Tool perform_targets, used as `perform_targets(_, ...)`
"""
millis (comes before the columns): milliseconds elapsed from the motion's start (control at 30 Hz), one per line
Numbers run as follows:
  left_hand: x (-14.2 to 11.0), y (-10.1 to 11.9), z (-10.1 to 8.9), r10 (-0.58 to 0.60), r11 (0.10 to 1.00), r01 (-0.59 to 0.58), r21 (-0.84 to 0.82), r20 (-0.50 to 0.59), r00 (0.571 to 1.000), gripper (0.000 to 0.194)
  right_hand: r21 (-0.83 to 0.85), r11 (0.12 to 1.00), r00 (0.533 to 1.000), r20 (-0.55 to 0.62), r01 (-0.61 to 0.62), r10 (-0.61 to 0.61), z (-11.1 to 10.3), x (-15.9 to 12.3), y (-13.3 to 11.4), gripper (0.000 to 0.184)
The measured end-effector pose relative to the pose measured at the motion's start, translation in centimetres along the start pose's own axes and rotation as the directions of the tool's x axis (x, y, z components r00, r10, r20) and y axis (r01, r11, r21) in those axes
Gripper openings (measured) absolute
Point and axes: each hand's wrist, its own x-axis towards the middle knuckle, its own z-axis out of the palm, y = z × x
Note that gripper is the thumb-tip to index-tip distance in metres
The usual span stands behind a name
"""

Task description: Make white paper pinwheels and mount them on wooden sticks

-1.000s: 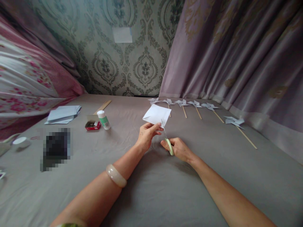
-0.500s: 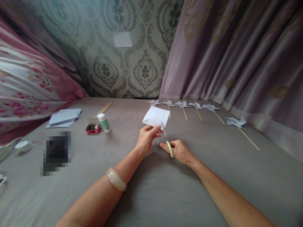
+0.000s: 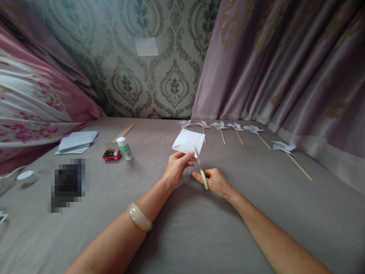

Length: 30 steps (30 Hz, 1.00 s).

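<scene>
My left hand pinches the near corner of a white square of paper and holds it up over the grey sheet. My right hand grips a small pair of scissors with green handles. The blades point up and away, and their tips meet the paper's lower edge just right of my left thumb. A pale bangle sits on my left forearm.
Several paper pinwheels on wooden sticks lie in a row by the purple curtain. To the left are a glue bottle, a small red box, a stack of white paper, flat wooden sticks and a tape roll.
Both hands have stayed almost still. The paper and scissors shifted very slightly as the view dipped a little.
</scene>
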Motion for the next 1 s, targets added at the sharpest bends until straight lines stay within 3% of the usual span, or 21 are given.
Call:
perform_targets(333, -0.26, -0.18, 0.09, -0.04, 0.999, 0.04, 0.015, 0.049, 0.998, 0.027, 0.036, 0.999, 1.0, -0.009, -0.013, 0.013, -0.17, -0.1, -0.15, 0.055)
perform_targets(1000, -0.2, -0.11, 0.04, -0.038, 0.999, 0.038, 0.015, 0.044, 0.998, 0.028, -0.014, 1.0, 0.998, -0.057, -0.013, 0.012, 0.09, 0.0, 0.21, 0.052)
